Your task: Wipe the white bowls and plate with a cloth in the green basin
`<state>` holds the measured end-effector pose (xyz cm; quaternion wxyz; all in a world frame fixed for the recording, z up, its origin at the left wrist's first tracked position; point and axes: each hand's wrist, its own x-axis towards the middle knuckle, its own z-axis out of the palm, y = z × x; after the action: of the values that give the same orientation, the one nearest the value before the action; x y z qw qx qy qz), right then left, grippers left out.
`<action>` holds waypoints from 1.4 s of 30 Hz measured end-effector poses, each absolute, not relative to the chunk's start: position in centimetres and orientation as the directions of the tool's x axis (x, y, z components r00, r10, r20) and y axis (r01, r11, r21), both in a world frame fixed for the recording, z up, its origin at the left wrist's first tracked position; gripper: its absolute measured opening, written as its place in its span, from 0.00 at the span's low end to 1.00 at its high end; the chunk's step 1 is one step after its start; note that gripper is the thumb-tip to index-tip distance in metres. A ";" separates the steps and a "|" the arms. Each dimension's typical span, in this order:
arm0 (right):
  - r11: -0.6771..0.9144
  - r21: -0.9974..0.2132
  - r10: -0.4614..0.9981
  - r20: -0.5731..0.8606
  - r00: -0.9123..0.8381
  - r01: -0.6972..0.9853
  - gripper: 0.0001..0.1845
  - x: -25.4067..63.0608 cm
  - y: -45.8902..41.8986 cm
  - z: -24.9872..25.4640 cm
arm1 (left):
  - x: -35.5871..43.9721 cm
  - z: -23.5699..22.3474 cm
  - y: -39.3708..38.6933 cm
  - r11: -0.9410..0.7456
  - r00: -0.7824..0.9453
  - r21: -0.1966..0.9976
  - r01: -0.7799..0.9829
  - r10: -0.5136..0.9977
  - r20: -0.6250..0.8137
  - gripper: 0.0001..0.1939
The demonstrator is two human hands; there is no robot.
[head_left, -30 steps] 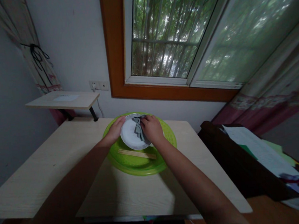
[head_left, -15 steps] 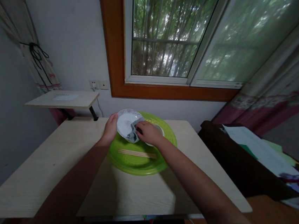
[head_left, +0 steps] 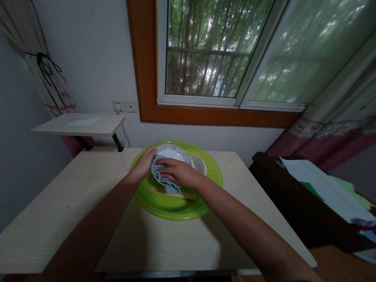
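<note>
A white plate (head_left: 175, 151) with a patterned rim is held over a round green tray (head_left: 157, 208). My left hand (head_left: 144, 163) grips its left edge. With its fingers closed, my right hand (head_left: 177, 172) presses a grey-blue cloth (head_left: 159, 174) onto the near left part of the plate. One end of the cloth hangs over the plate's near rim, close to the wooden chopsticks (head_left: 187, 196) lying on the tray. To the right, partly behind my right hand, a white bowl (head_left: 199, 164) sits on the tray.
The tray rests on a pale wooden table (head_left: 181, 250). At the back left stands a small raised shelf (head_left: 97, 128) with a paper on it. Right of the table, a dark brown piece of furniture (head_left: 279, 190) carries papers (head_left: 325, 190). A window is behind.
The plate has come down and slightly right, lower over the tray. My right hand has moved the cloth left across the plate, from its right side to its near left edge.
</note>
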<state>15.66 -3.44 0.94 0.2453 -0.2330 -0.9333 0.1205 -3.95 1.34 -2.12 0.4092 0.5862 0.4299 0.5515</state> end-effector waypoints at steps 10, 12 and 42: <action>0.727 -0.106 0.644 0.451 -0.618 0.679 0.18 16.0 -2.4 0.9 | -3.3 -2.1 1.2 -0.282 0.142 0.959 -0.011 0.949 0.281 0.22; 0.642 -0.091 0.710 0.446 -0.546 0.761 0.18 16.3 -2.2 1.0 | -3.2 -2.0 1.0 -0.278 0.161 0.959 -0.047 0.946 0.282 0.22; 0.794 -0.483 0.582 0.424 -0.694 0.370 0.19 17.3 -2.0 0.7 | -4.6 -2.4 1.9 -0.290 -0.239 0.957 -0.004 0.930 0.281 0.21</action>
<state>17.32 -2.01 0.68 0.2886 -0.2640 -0.9019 0.1832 -4.61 1.89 -2.38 0.3688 0.4944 0.4679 0.6330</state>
